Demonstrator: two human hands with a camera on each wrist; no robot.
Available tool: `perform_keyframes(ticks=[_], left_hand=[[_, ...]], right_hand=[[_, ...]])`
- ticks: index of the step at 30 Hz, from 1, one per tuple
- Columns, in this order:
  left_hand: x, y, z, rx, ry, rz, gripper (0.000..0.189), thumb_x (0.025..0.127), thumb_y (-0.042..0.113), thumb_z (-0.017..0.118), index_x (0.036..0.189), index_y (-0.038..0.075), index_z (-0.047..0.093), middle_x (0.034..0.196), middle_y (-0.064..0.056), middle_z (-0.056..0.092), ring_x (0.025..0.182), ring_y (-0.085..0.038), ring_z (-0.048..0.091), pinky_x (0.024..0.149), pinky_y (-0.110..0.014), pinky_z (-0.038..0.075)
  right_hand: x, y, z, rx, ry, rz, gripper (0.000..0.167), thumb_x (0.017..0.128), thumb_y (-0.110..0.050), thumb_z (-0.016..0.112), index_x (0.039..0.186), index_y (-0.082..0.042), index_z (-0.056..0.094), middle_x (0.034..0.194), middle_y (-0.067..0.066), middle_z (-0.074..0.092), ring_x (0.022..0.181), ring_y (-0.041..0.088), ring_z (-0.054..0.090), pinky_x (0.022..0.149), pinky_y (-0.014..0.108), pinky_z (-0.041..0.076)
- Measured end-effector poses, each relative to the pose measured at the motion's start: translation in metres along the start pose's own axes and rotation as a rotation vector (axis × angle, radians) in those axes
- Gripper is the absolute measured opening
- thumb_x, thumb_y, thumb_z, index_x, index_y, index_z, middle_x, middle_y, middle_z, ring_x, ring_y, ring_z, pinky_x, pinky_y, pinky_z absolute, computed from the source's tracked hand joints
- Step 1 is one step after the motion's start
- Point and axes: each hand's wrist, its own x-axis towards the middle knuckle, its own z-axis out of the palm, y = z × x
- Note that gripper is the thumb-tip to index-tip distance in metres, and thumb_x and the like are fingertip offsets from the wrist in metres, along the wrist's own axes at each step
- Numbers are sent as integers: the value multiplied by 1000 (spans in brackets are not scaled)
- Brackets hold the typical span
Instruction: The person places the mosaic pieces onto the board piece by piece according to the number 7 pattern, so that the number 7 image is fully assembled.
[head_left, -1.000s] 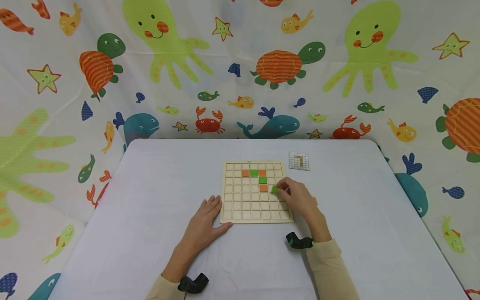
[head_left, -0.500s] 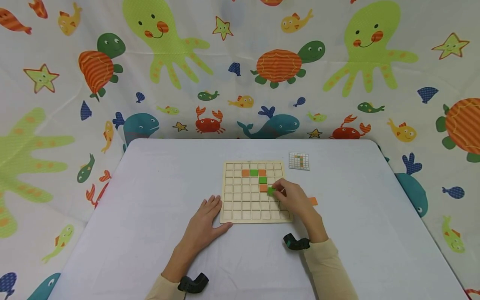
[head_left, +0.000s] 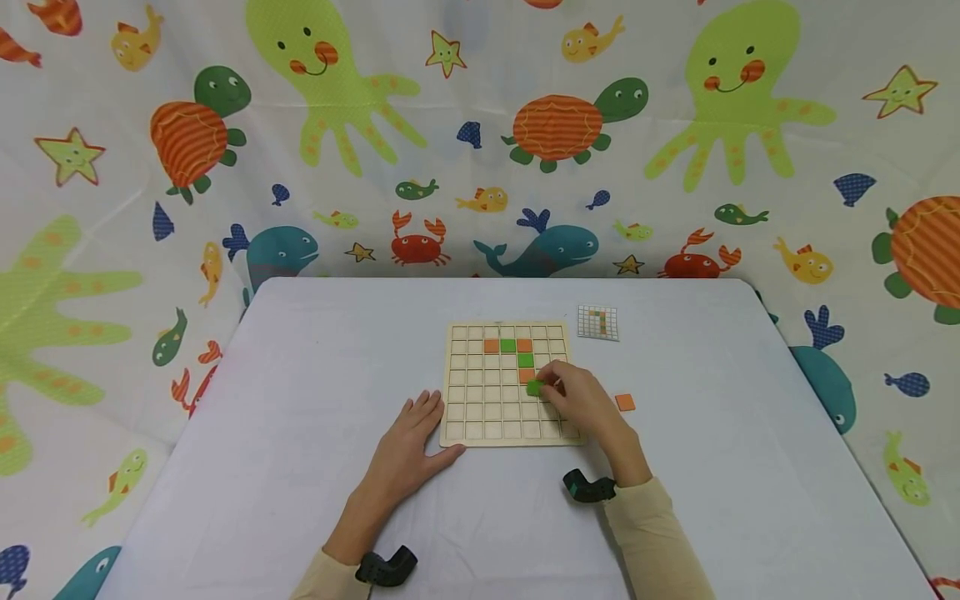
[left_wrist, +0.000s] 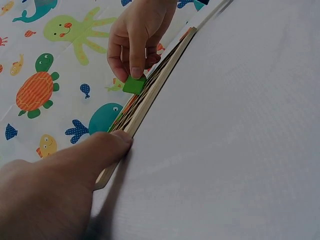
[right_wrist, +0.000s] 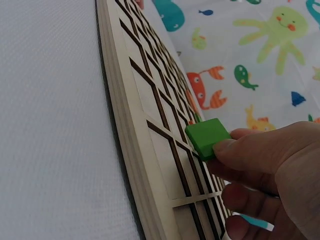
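A wooden grid board [head_left: 483, 423] lies on the white table, with orange and green square tiles seated in some cells of its upper part. My right hand [head_left: 588, 402] pinches a green square tile [right_wrist: 207, 138] between thumb and fingers, close over the board just below the lower orange tile [head_left: 527, 376]. In the left wrist view the green tile appears tilted above the grid. My left hand [head_left: 408, 442] lies with straight fingers along the board's left edge, its thumb [left_wrist: 117, 142] on the near corner.
A loose orange tile [head_left: 625, 402] lies on the table right of the board, beside the right wrist. A small card [head_left: 598, 322] printed with a coloured grid pattern lies past the board's upper right corner. A sea-animal cloth [head_left: 480, 150] hangs behind the table.
My right hand has moved left and slightly nearer with the green tile, to below the lower orange tile. The loose orange tile has come into full view. My left hand stays put.
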Motion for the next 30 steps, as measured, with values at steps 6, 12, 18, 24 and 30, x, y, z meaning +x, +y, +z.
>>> perform_keyframes(ticks=[6,12,18,24,30], left_hand=[[-1,3,0,0,1,0,82,84,50,76,143,-1,53,152,-15,49,146,-30,42,124,-46,32],[-3,5,1,-1,-4,-11,82,84,50,76,143,-1,52,152,-15,49,146,-30,42,124,-46,31],[-5,7,1,1,-10,-18,82,84,50,76,143,-1,52,153,-14,49,147,-29,41,125,-46,31],[-5,7,1,2,-5,-10,82,84,50,76,143,-1,52,152,-15,49,146,-29,42,124,-45,31],[-5,7,1,-1,7,-7,82,83,50,77,142,-1,53,151,-15,50,145,-29,43,124,-45,32]], right_hand=[[-2,1,2,-4,0,-24,11,95,-14,68,106,-12,68,96,-1,71,78,11,55,70,25,49],[-3,-1,4,-1,-8,-10,11,96,-15,68,106,-11,69,97,0,71,79,12,56,72,26,51],[-6,-3,5,9,-17,3,15,96,-13,67,111,-11,68,101,0,71,81,11,58,75,28,53],[-7,-3,6,3,-11,-19,16,96,-12,67,112,-11,68,103,0,72,83,11,59,77,30,55],[-6,-3,7,0,-23,-16,15,96,-13,68,111,-11,69,104,0,70,84,12,58,77,30,53]])
